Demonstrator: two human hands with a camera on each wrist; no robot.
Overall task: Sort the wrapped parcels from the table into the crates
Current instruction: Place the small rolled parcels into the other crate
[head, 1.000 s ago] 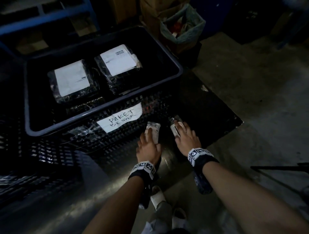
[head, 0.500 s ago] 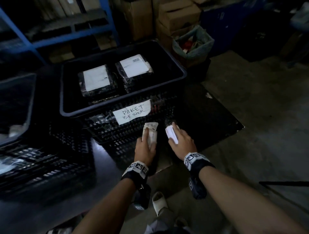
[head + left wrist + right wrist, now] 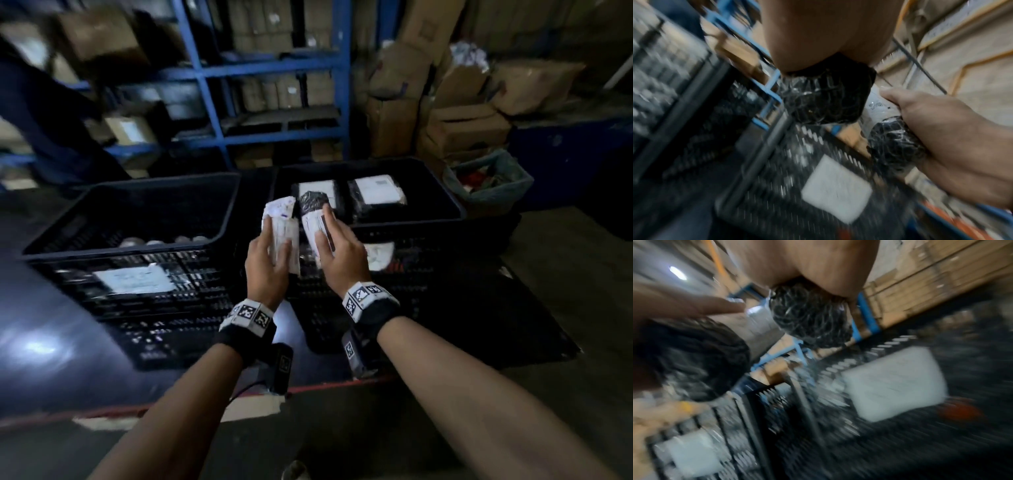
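Note:
Each of my hands holds one small parcel in black wrap with a white label, side by side in the air at the gap between two black crates. My left hand grips the left parcel, whose black end shows in the left wrist view. My right hand grips the right parcel, and its end shows in the blurred right wrist view. The left crate holds several small parcels. In the right crate lie two larger labelled parcels.
Both crates stand on a dark table with a red front edge. Blue shelving and stacked cardboard boxes fill the back. A lined bin stands right of the crates. A person in dark clothes stands at the far left.
Both hands have lifted their parcels from the table in front of the right crate up to rim height. The head view has tilted up, showing both crates and the shelves.

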